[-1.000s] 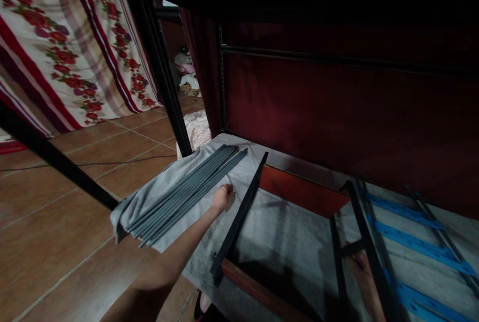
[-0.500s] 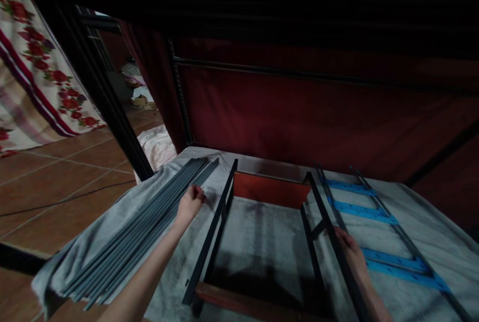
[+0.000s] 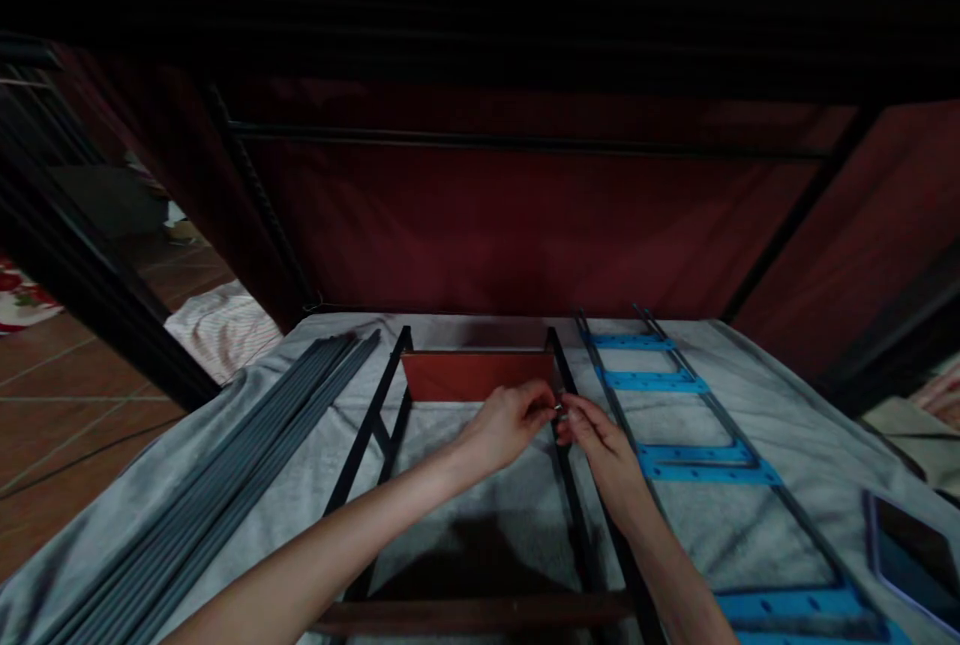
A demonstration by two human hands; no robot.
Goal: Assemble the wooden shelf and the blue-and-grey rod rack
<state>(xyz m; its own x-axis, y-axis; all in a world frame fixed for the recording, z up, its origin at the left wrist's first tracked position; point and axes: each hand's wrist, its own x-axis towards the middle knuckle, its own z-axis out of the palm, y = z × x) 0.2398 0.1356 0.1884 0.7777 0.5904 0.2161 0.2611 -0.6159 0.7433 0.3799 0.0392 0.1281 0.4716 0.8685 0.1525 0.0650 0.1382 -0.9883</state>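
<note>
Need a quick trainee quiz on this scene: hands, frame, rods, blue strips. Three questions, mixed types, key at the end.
1. Multiple choice: what colour is the board at the far end of the black frame?
A) Blue
B) Red-orange
C) White

2. True or false: the left hand and right hand come together at a small part near the frame's right side rail.

3. Fill in: the bundled grey rods lie to the ____ of the frame, and the blue strips to its right.

Key: 1: B; 2: true; 3: left
</note>
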